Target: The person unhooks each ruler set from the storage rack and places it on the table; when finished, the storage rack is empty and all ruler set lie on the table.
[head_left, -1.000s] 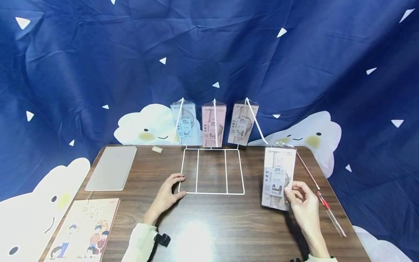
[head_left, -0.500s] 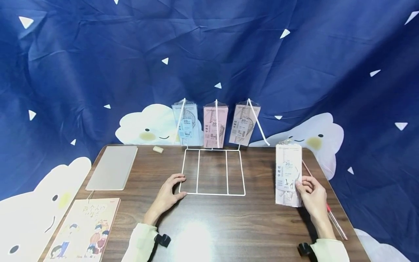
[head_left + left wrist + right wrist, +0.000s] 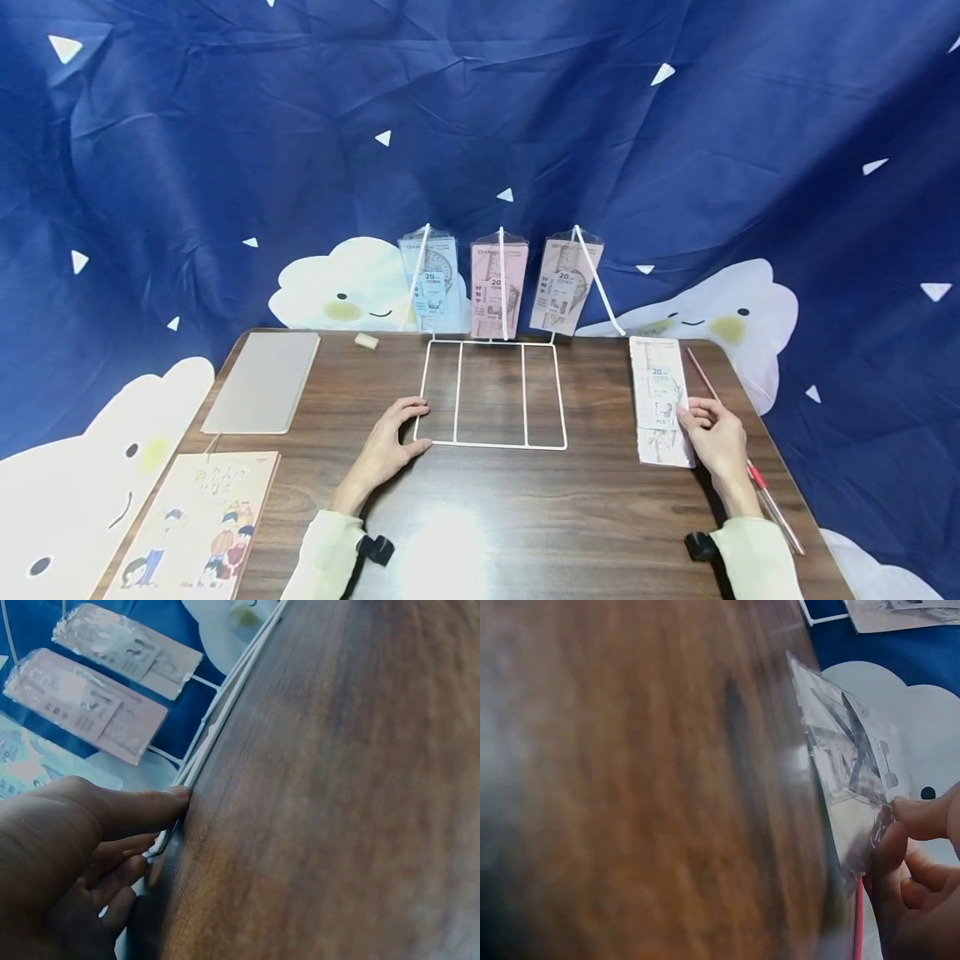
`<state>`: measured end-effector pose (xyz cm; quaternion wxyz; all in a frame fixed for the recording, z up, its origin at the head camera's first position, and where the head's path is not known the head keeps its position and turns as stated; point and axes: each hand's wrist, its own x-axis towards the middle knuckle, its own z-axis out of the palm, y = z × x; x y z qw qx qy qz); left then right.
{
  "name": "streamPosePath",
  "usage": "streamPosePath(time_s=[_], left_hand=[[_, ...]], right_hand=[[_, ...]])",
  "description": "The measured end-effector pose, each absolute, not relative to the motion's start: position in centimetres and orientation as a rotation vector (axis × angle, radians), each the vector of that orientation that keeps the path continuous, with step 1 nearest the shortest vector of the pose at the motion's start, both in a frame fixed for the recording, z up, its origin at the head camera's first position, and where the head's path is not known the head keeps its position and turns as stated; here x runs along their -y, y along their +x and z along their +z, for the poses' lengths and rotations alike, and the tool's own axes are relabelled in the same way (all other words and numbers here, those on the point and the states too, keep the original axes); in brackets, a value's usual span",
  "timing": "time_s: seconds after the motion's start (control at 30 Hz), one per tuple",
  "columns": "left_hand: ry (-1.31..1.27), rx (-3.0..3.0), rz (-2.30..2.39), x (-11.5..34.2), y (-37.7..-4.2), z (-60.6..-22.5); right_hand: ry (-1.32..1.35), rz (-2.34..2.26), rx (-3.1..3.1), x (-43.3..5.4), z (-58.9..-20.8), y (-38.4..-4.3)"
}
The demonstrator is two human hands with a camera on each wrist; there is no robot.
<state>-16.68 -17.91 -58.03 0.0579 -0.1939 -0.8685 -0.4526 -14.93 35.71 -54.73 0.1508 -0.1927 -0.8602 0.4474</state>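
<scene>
White packet has swung outward over the last second and tipped flatter, now at 3 o'clock from the wire rack, which leaves it apart from the three hanging packets. It looks narrow, oblong, clear-wrapped and grey-printed. The right hand pinches its edge; the left hand grips the rack's 8 o'clock corner.

A creased deep-blue cloth fills the far side, patterned with white triangles and smiling clouds. Before me stands a brown wood-grain table, a bright patch of light gleaming on its near part.
</scene>
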Motion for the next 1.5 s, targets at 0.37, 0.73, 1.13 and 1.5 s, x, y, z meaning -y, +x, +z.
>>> streamPosePath(time_s=[0.37, 0.73, 1.13, 1.5], left_hand=[[-0.600, 2.622, -1.386, 17.9, -16.7, -58.1], [-0.591, 2.630, -1.376, 18.0, -16.6, -58.3], [-0.600, 2.625, -1.373, 18.1, -16.6, -58.3], [-0.605, 2.626, -1.369, 18.0, -16.8, -58.0]], right_hand=[[-0.595, 1.176, 2.532, -35.9, -55.0, -15.4], [-0.607, 1.103, 2.579, -35.6, -55.1, -15.5], [-0.605, 1.012, 2.602, -35.1, -54.8, -15.6], [-0.408, 1.086, 2.493, -31.6, -51.6, -17.5]])
